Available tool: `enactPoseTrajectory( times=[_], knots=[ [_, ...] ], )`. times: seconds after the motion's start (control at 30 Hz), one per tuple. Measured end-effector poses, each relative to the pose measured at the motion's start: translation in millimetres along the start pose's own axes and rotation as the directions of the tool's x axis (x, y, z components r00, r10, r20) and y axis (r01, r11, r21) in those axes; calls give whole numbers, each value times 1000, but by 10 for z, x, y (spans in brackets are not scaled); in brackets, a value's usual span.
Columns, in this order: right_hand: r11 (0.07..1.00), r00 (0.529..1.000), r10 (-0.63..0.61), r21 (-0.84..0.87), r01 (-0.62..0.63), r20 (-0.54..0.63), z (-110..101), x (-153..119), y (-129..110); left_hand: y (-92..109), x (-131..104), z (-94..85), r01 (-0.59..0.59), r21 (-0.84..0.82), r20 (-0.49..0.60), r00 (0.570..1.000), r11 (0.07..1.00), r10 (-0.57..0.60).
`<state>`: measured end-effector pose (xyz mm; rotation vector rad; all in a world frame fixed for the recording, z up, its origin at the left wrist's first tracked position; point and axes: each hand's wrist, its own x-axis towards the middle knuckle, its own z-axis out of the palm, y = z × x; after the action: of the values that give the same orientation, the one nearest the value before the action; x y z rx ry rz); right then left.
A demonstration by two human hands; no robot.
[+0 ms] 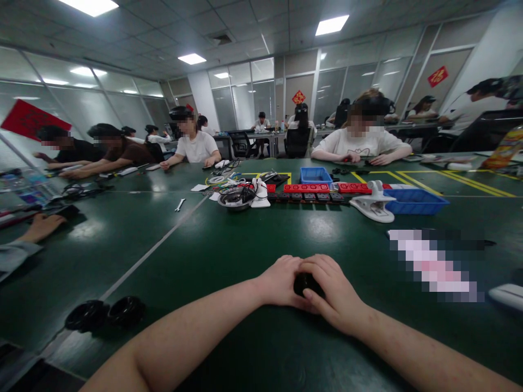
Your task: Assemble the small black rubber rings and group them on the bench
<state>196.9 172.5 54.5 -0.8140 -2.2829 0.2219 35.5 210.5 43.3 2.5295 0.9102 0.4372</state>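
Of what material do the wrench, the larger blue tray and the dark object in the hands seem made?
Wrench: probably metal, bright silvery finish. Larger blue tray: likely plastic, satin, evenly coloured. Dark object: perhaps plastic or rubber, smooth-looking, black; mostly covered, uncertain.

A single head-worn camera is on the action here, looking forward and down over the green table [196, 261], with the left hand [278, 280] and right hand [339, 294] close in, just below centre! What a wide sweep it is, forearms [196, 324] running in from the bottom edge, and beyond the table's far side it reaches right across the room to the glass partitions [335, 98], with ceiling lights [332, 25] along the top.
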Motion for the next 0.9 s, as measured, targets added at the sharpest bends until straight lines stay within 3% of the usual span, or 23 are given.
enactPoseTrajectory(
  times=[0.2, 0.5, 0.67, 0.9],
  knots=[
    [973, 982, 186, -145, -180, 31, 79, 13, 64, 25, -10, 62, 45, 255, -109, 994, 966, -17],
    [941, 957, 284, -207, -267, 53, 99, 31, 46, 10, -11, 109, 70, 252, -107, 993, 965, -44],
    [978, 985, 167, -137, -159, 49, 51, 37, 36, -33, 9, 78, 36, 192, -74, 997, 981, -22],
    [986, 986, -159, 62, 157, 39, -5, 8, -10, -182, 29, 51, -116, 100, 31, 993, 988, 113]
  ],
)
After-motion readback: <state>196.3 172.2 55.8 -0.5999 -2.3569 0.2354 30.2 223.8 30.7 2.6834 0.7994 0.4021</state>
